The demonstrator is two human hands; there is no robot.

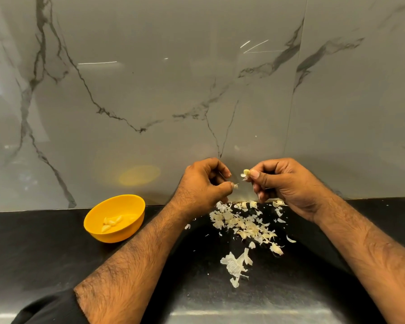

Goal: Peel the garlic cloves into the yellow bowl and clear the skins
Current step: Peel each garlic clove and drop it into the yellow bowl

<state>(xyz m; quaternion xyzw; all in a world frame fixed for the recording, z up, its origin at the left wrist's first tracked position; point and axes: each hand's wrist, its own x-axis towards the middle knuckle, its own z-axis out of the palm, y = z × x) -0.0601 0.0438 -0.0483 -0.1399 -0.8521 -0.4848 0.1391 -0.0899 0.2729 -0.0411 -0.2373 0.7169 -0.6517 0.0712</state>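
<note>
Now right hand (283, 185) pinches garlic clove (246, 173), tip leftward; left hand (205, 184) pinches skin scrap (236, 186).

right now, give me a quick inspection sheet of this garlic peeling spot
surface: black speckled stone counter, skins scattered on it
job's things: round yellow plastic bowl at left holds peeled pale garlic cloves; part-peeled garlic clove in hand
clutter: heap of papery white garlic skins below the hands
grips: left hand pinches a small skin scrap; right hand pinches the clove
cables: nothing seen
surroundings: glossy grey veined marble wall behind counter
</note>
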